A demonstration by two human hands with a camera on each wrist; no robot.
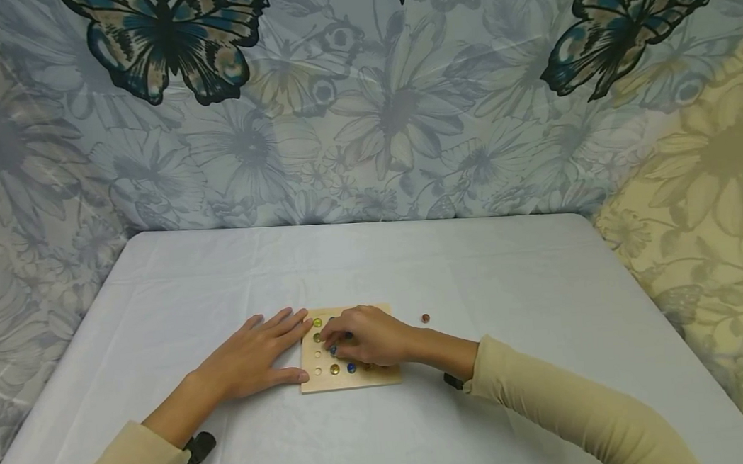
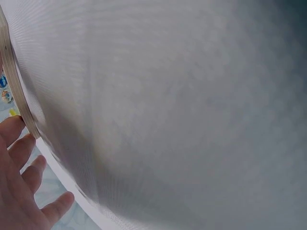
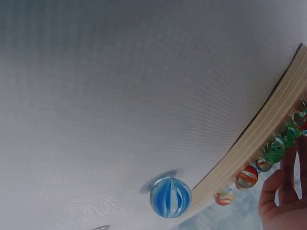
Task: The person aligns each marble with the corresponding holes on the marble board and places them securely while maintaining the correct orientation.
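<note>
Fingers of the left hand are laid out straight and flat on the desk, their tips touching the left edge of the wooden marble board; nothing is gripped by them. The right hand is spread over the middle of the board with its fingers curled downward among the marbles. Whether a marble is pinched under them cannot be told, since the fingertips are hidden by the hand itself.

The board is seen near the front edge of the desk, roughly midway between the left and right edges. Wide bare cloth is left behind it toward the back edge, and on both sides toward the left and right edges. Little room is left between the board and the front edge, where both sleeves are stretched across.

The board is a pale, square, thin wooden slab with rows of small round holes. A yellow marble is seated near its back left corner, and a gold marble and a blue marble are seated in the front row. A lone reddish marble is lying on the cloth just beyond the board's back right corner. In the right wrist view, a blue-and-white striped marble is seen on the cloth against the board's edge.
</note>
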